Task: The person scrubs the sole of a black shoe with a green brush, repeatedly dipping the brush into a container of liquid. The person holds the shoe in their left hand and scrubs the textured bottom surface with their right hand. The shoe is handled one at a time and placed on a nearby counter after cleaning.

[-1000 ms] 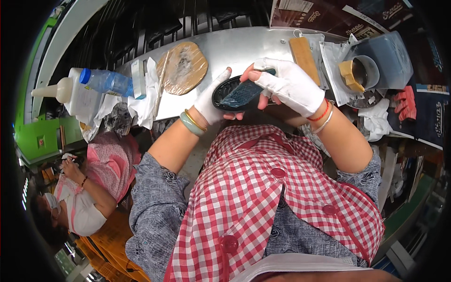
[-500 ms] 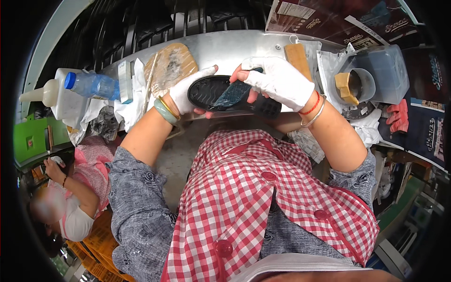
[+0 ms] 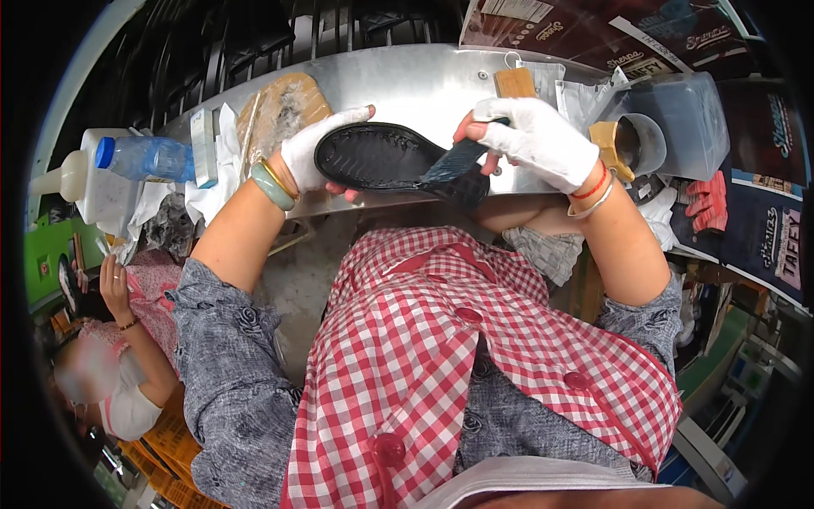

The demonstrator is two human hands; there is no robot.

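Note:
Lengthwise across my hands lies a black shoe sole, its broad end to the left and its shiny upper face showing a faint wavy pattern. My left hand, in a white glove with bare fingertips, grips the broad end from the side and below. A flat dark teal piece slants over the narrower end, one tip against the sole; I cannot tell whether it is a brush or a strip. Its upper end is pinched in my right hand, which wears a similar glove.
A curved metal worktop carries a wrapped tan board, a blue-capped bottle and a white squeeze bottle on the left. On the right stand a clear cup and a plastic bin. Another person sits at lower left.
The teal piece has shifted along the sole from near its middle toward the narrow end. My right hand has moved right, while my left hand and the sole have moved slightly left.

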